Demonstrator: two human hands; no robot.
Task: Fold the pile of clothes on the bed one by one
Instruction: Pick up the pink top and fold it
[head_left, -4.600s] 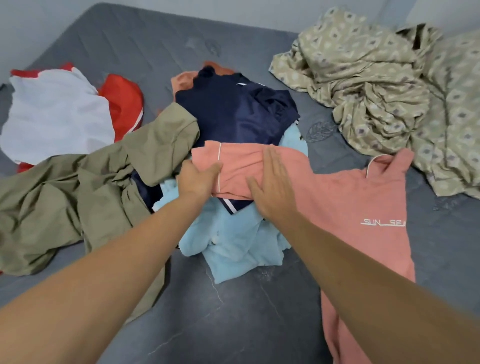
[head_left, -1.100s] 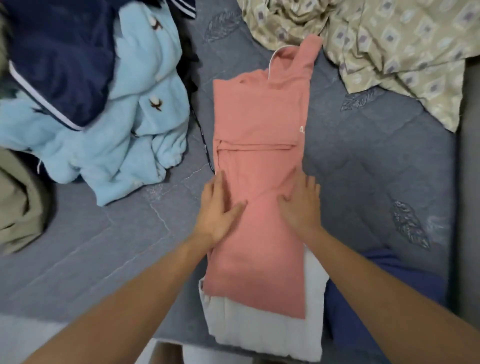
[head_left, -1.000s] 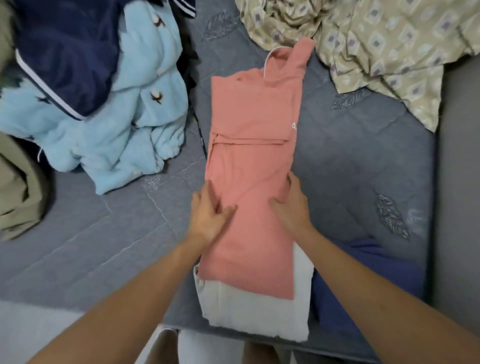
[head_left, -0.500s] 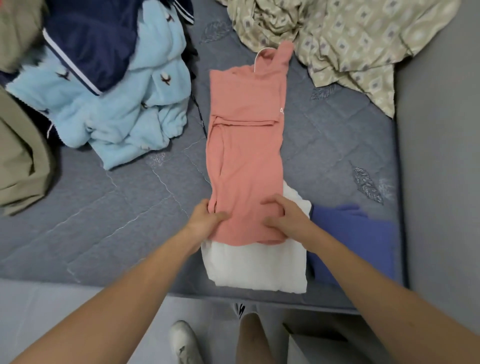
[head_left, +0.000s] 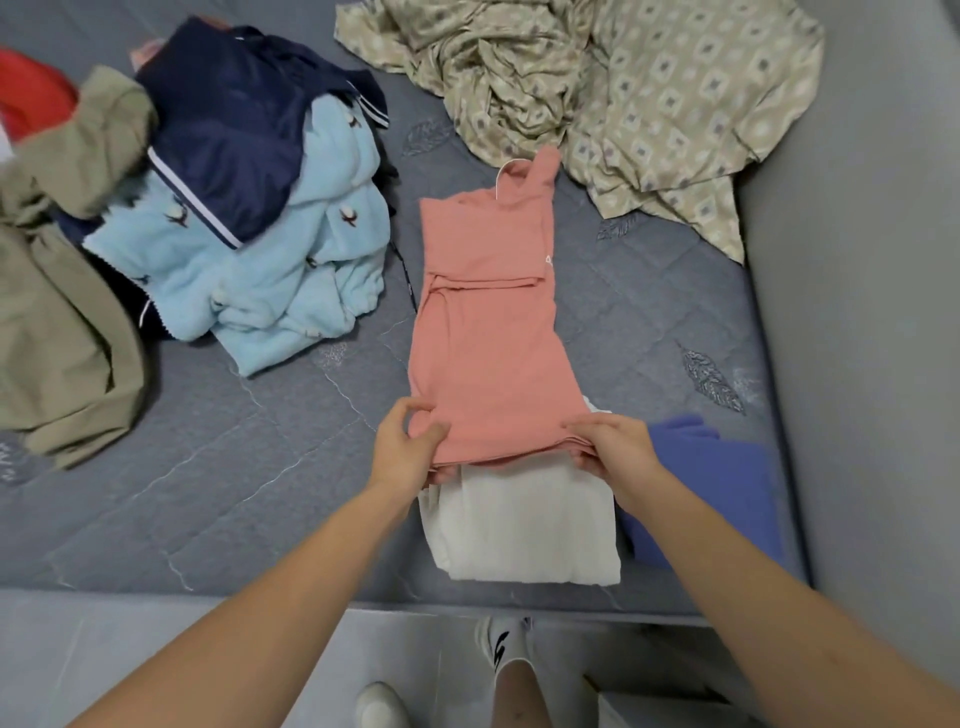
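Pink shirt's (head_left: 493, 332) near hem pinched between both hands.

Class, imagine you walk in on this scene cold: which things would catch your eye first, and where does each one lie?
First the pink shirt, a long folded strip in the middle of the grey bed, its near end gripped by the left hand and the right hand over a white folded cloth. Then the unfolded pile at upper left, a navy top on a pale blue fleece.
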